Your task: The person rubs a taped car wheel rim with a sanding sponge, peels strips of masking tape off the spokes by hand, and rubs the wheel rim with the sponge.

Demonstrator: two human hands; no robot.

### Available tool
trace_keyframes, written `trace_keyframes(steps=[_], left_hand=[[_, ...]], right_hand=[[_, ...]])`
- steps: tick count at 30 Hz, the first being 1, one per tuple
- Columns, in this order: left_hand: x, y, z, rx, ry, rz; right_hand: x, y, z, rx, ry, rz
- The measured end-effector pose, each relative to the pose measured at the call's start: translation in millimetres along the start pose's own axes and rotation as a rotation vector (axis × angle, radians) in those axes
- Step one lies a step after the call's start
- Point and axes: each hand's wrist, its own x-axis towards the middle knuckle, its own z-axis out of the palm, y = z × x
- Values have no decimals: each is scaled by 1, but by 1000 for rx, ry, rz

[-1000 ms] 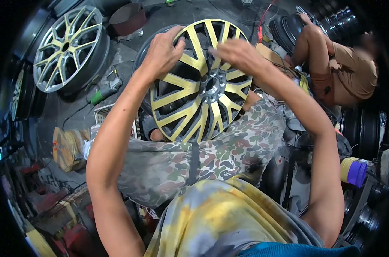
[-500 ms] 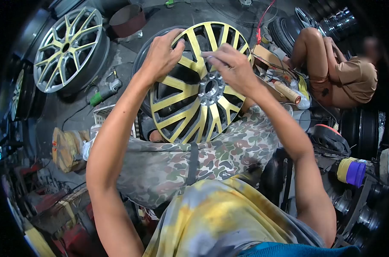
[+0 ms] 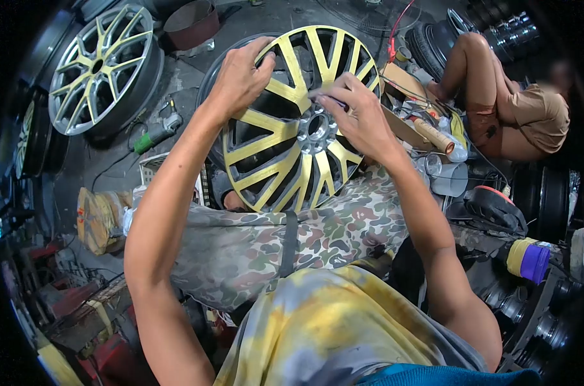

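A multi-spoke alloy wheel (image 3: 261,152) with yellow spoke faces and a bare grey hub leans tilted in front of me, against my camouflage-clad legs (image 3: 343,225). My left hand (image 3: 242,76) is closed over its upper left rim. Near the top of the hub, my right hand (image 3: 363,119) has its fingers pinched together at a yellow spoke. Something small and thin seems to be at those fingertips, but blur hides what it is. Behind the wheel, a dark round edge shows at its left.
Another yellow-and-silver wheel (image 3: 99,67) stands at the upper left, with a green-bodied power tool (image 3: 155,136) on the floor below it. A person (image 3: 530,116) sits at the upper right. Right of the wheel are a cardboard roll (image 3: 433,135), clear cups (image 3: 449,179) and purple-yellow tape (image 3: 528,260).
My right hand has shifted slightly down and right across the spoke, toward the hub. My left hand keeps its hold on the rim, and the view has moved a little.
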Motion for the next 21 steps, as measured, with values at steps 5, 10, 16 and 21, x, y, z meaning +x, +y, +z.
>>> trace_keyframes(steps=[5, 10, 16, 21], left_hand=[[0, 8, 2, 19, -5, 7], [-1, 10, 1, 39, 5, 20], [-1, 7, 0, 68, -40, 2], [0, 9, 1, 53, -64, -35]], right_hand=[[17, -10, 41, 202, 320, -47], [10, -10, 50, 142, 399, 31], [21, -4, 35, 8, 167, -236], [26, -9, 42, -59, 170, -144]])
